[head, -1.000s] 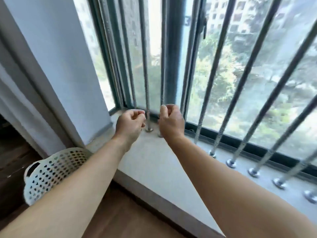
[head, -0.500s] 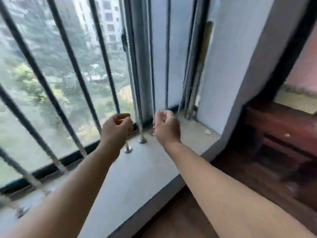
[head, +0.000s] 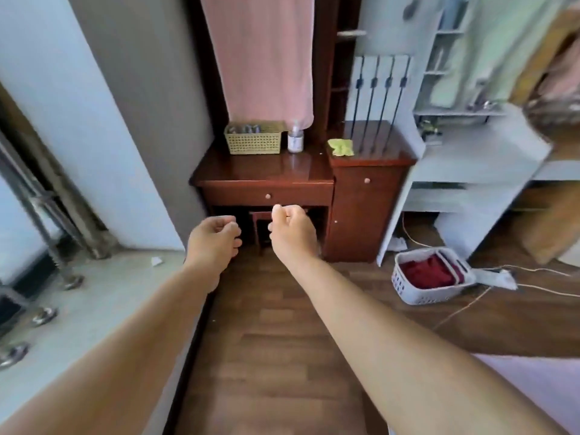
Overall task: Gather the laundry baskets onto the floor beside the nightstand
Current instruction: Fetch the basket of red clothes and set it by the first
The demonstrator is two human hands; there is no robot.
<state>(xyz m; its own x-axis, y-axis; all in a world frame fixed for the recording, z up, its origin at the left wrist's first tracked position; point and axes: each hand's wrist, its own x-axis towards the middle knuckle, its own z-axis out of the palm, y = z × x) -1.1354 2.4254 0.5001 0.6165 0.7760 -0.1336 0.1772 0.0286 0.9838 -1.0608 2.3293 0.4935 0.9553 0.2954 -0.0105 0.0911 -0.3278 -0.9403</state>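
Observation:
A white perforated laundry basket [head: 408, 293] with red cloth inside stands on the wooden floor at the right, beside a dark red wooden cabinet [head: 364, 215] that adjoins a dressing table [head: 263, 174]. My left hand [head: 213, 243] and my right hand [head: 292, 233] are held out in front of me at mid-height, both loosely curled with nothing in them. They hover in front of the dressing table's knee space, well left of the basket.
A small woven basket [head: 253, 138], a bottle [head: 295, 138] and a yellow-green cloth [head: 340, 147] lie on the furniture tops. A stone window sill [head: 78, 293] with bar feet runs along the left. White shelving [head: 470, 158] and cables [head: 464, 309] are at the right. Wooden floor [head: 266, 356] stretches ahead.
My view has swung right, away from the window bars to the dressing table and floor. The round white basket seen at the left earlier is out of view. Both hands stay curled and empty.

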